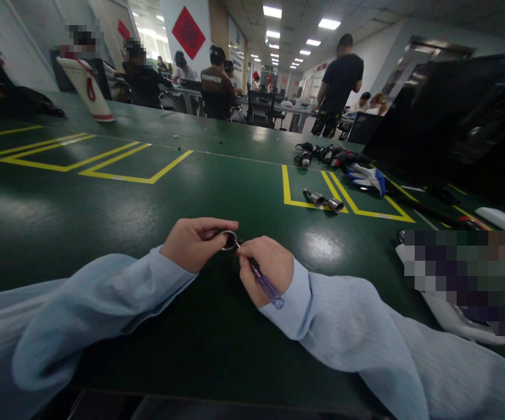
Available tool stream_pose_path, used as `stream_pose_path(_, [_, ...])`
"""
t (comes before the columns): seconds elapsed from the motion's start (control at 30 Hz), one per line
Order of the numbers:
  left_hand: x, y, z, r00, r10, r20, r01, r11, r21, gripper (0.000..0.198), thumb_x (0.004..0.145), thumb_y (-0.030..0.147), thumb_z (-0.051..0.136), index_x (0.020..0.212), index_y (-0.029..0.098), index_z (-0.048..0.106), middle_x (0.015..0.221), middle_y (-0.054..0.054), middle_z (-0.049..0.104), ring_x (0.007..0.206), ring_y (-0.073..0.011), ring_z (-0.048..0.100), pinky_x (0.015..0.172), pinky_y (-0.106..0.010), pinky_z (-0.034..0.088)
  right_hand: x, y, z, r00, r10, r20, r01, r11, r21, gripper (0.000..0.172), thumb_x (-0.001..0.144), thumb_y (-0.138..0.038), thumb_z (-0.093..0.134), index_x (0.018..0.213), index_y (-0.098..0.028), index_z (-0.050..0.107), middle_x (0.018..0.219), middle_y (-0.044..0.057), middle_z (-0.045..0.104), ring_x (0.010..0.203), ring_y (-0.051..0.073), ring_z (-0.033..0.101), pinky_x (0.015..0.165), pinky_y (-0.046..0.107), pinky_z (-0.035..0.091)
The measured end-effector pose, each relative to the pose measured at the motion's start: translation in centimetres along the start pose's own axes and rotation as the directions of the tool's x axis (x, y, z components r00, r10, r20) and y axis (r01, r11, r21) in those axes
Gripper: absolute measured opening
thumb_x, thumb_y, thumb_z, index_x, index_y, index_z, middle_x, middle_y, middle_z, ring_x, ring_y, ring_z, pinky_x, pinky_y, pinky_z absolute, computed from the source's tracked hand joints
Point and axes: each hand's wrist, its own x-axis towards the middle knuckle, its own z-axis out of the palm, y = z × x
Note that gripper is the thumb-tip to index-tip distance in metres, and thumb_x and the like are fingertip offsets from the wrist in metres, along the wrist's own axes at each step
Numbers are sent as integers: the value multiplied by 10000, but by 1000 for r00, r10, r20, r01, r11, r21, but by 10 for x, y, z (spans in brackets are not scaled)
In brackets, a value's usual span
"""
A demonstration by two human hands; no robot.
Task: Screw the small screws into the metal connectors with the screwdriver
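Near the middle of the green table, my left hand [190, 245] is closed around a small round metal part [228, 240], whose ring-shaped open end faces right. My right hand [270, 265] grips a screwdriver [268, 287] with a clear purple handle. Its thin shaft points up and left, and the tip is at the rim of the metal part. Whether the tip touches a screw there is too small to tell. Two similar metal parts [325, 200] lie farther off to the right, by a yellow tape outline.
Dark cylindrical parts [322, 153] and a blue-and-white glove [366, 178] lie at the back right. A large black screen [462, 122] stands behind a white-edged object [445, 309], partly blurred. A paper cup [88, 87] stands back left. Several people sit or stand beyond the table [147, 216].
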Motion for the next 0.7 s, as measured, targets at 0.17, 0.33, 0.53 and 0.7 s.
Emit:
stream_pose_path(0.17, [1,-5,-1,999,40,4,-40,999,20,285,576,206,599,838,117,668,748,-59,701,709,-198,654,686,-261,534,0,-1,0,1000,-1,-3,1,1000,-15,137,727,-109,407,742,-116,543,705,81,605,663,155,550,646,277,457])
stream_pose_path(0.33, [3,-10,-2,997,77,7,-77,997,27,296,578,237,610,836,101,659,781,-81,694,706,-200,649,680,-291,534,1,-2,-6,970,242,-16,-235,952,197,114,702,-122,447,691,-153,557,666,45,616,637,142,571,619,274,460])
stream_pose_path(0.53, [6,-7,-5,1000,-3,-13,3,1000,24,369,582,249,626,919,99,636,764,-75,692,731,-203,650,745,-324,515,6,18,0,661,698,274,-664,374,648,110,599,-87,444,529,-172,450,458,-33,563,423,103,533,431,217,424])
stream_pose_path(0.7, [6,-5,-4,999,-34,-17,34,999,-20,349,582,236,631,907,107,635,745,-61,694,732,-200,651,758,-330,511,9,27,5,575,766,286,-741,340,579,115,580,-75,447,510,-165,463,428,-45,561,384,84,510,395,183,381])
